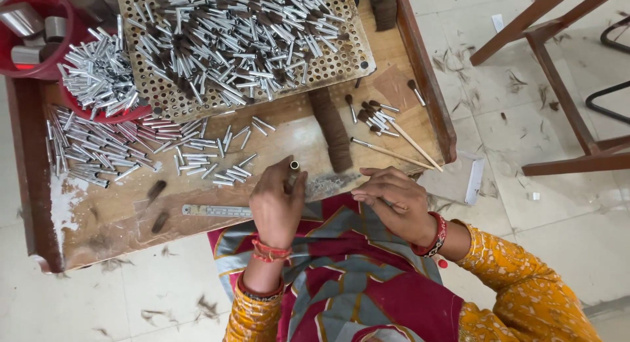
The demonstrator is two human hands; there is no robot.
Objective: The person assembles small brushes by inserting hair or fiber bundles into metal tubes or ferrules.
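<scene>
A: Left hand [277,207], grip closed round a small metal ferrule [294,166] held upright at the near edge of the tabletop [118,217], open mouth up, dark hair bundle seemingly set in it; right hand [394,201] resting beside it, fingers curled together, whether they pinch anything I cannot tell.

B: Progress?

A: By my reading, well underway but far from over; the perforated metal tray [341,60] is heaped with ferrules already stuffed with brown bristle; a few finished brushes [377,116] lie right of it, two on pale wooden handles; a big scatter of empty silver tubes [118,152] waits at left, more in the red bowl [98,76].

B: Materials?

A: Tubes bright, smooth, thin-walled; a brown hair roll [333,135], soft and fibrous; worn, scuffed wood; a flat steel ruler [216,211]; hair clippings on the tiled floor [525,204].
</scene>
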